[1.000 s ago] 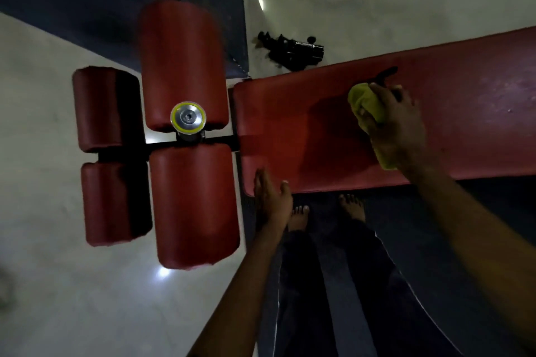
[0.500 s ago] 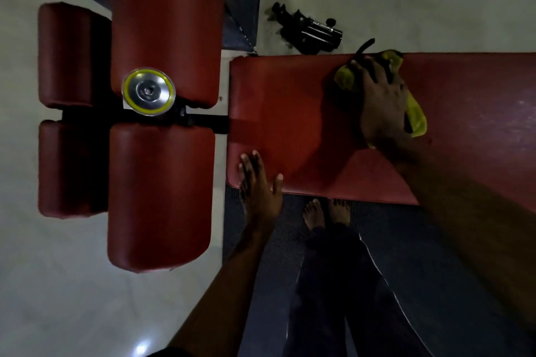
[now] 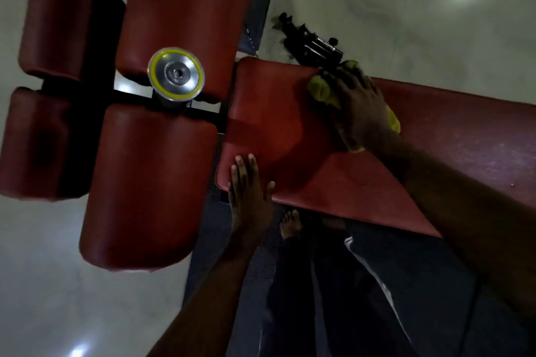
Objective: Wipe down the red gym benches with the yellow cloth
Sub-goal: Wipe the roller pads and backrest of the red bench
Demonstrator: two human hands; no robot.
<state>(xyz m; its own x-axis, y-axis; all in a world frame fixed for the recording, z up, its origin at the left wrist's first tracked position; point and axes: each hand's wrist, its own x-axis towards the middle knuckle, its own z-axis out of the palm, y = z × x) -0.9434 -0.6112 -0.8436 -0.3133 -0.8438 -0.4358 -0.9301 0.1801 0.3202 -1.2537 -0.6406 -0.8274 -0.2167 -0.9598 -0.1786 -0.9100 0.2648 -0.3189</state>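
The red bench pad (image 3: pixel 275 124) stretches from the middle of the view out to the right. My right hand (image 3: pixel 359 104) presses the yellow cloth (image 3: pixel 320 90) flat on the pad near its far edge; the cloth sticks out on both sides of the hand. My left hand (image 3: pixel 249 197) lies flat with fingers spread on the pad's near left corner and holds nothing.
Several red roller pads (image 3: pixel 148 182) on a black bar with a yellow-ringed metal cap (image 3: pixel 176 74) sit left of the bench. A black object (image 3: pixel 310 43) lies on the pale floor beyond the far edge. My bare feet (image 3: pixel 290 223) stand on a dark mat below the bench.
My right hand has slid the cloth across the pad toward the far edge and to the left. My left hand stays on the near corner. The view has tilted and shifted.
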